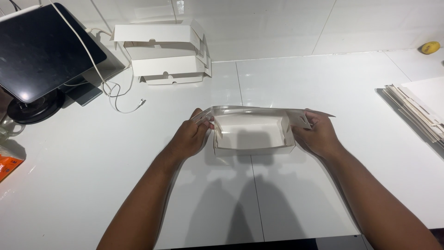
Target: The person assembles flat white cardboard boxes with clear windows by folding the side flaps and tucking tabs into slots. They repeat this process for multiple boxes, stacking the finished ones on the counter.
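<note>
The left hand [188, 136] and right hand [318, 135] each grip one end of a white box [252, 134] in the middle of the table [92, 176]. Two more boxes [164, 53] sit far behind by a dark screen [41, 51]. Flat cards [418, 109] lie at the right, nothing between.

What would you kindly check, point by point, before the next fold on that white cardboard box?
1. Left hand grips the left end of the half-folded white cardboard box: ok.
2. Right hand grips the right end flap: ok.
3. Box base rests flat on the white table: ok.
4. Long rear flap is raised, not tucked in: ok.
5. Side tabs locked in their slots: cannot tell, fingers hide them.
6. Stack of finished white boxes and pile of flat cardboard blanks lie apart from the hands: ok.
</note>
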